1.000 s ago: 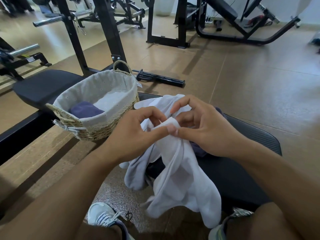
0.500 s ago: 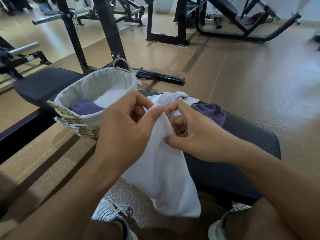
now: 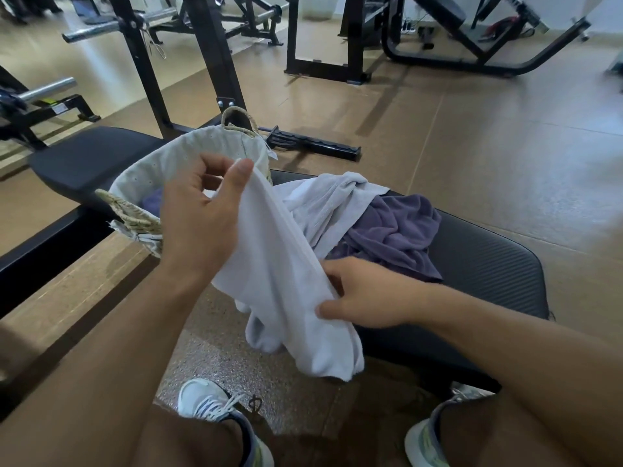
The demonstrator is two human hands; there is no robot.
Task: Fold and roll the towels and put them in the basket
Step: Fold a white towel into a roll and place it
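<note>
Between the hands, white towel (image 3: 286, 264) stretched diagonally, left hand (image 3: 199, 217) pinching its upper corner, right hand (image 3: 364, 294) gripping its lower edge.

You won't find any readable text, brand, number or sign here. The one candidate is a small pale sticker (image 3: 61, 109) on the black equipment frame (image 3: 72, 107) far left of the basket (image 3: 188, 156), and its print is too small and blurred to make out. A little white tag (image 3: 271, 153) hangs at the basket's rim below the handle, but you can read nothing on it either.
</note>
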